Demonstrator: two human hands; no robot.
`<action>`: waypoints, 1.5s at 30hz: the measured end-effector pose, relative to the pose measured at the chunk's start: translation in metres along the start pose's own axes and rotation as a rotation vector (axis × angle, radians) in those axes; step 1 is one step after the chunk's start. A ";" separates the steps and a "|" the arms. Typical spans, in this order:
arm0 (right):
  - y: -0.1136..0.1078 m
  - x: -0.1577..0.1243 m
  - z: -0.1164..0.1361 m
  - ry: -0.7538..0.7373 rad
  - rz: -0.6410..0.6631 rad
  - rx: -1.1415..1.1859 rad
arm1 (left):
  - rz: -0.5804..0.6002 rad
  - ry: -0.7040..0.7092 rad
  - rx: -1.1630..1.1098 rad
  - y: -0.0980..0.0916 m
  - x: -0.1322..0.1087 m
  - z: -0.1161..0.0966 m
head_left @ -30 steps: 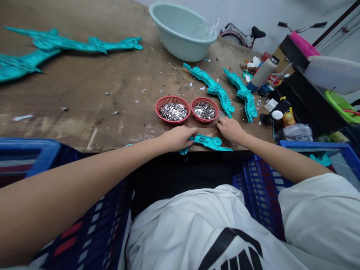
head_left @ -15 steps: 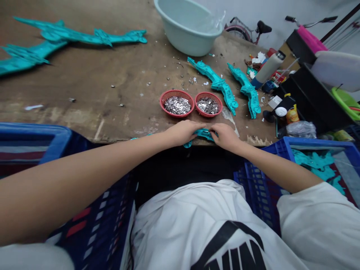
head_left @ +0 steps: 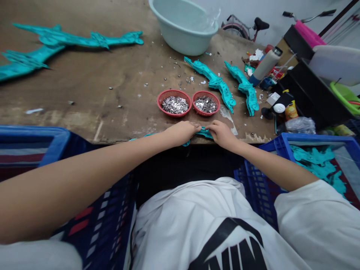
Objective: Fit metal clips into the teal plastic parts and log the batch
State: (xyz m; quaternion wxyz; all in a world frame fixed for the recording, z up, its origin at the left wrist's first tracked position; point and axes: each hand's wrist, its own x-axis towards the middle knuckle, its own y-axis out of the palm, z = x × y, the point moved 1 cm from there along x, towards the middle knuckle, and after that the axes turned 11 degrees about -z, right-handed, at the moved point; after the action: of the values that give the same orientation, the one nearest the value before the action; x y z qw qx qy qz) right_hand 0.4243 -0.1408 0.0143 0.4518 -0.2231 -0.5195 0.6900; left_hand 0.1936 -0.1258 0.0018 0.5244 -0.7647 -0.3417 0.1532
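Observation:
At the table's near edge lies a turquoise plastic part [head_left: 206, 133], largely covered by my hands and left forearm. My left hand [head_left: 184, 132] is closed on it, fingers over its top. My right hand [head_left: 222, 134] pinches at the part's right end; whether a small metal piece is between the fingertips cannot be made out. Just beyond the hands stand two red baskets, a larger one [head_left: 159, 106] and a smaller one [head_left: 195, 108], both holding small shiny metal pieces. Two similar turquoise parts [head_left: 216, 82] [head_left: 246, 89] lie behind them to the right.
Long turquoise parts [head_left: 75, 39] lie at the table's far left. A pale basin [head_left: 180, 37] stands at the back. A bottle [head_left: 267, 65] and clutter fill the right side. Blue crates flank me, the left [head_left: 60, 137] and the right [head_left: 287, 144] with turquoise parts inside.
My right fingers have drawn slightly back from the left hand, showing more of the turquoise part between them. The whole view has shifted slightly.

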 end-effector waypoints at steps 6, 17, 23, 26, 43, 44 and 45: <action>-0.012 -0.005 0.008 -0.042 0.036 -0.248 | 0.060 -0.004 0.100 -0.005 -0.002 -0.009; -0.017 0.002 0.019 -0.058 0.177 -0.376 | 0.054 -0.030 0.069 0.001 0.003 -0.002; -0.019 0.009 0.015 -0.016 0.212 -0.303 | 0.091 -0.116 0.027 -0.008 0.000 -0.003; -0.031 0.021 -0.001 0.050 0.122 -0.179 | 0.072 -0.199 0.039 -0.011 -0.004 -0.005; -0.031 0.028 0.008 0.106 -0.148 0.405 | 0.077 -0.108 0.022 -0.004 0.001 0.000; -0.030 0.027 0.008 0.091 -0.137 0.390 | 0.070 -0.100 0.015 -0.004 0.001 0.000; -0.030 0.027 0.008 0.083 -0.134 0.379 | 0.064 -0.092 0.008 -0.003 0.001 0.000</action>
State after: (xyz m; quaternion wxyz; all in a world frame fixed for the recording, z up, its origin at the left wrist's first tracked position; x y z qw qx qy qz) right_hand 0.4166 -0.1204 0.0494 0.5515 -0.1272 -0.3750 0.7342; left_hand 0.1930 -0.1239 0.0048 0.5062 -0.7652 -0.3401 0.2062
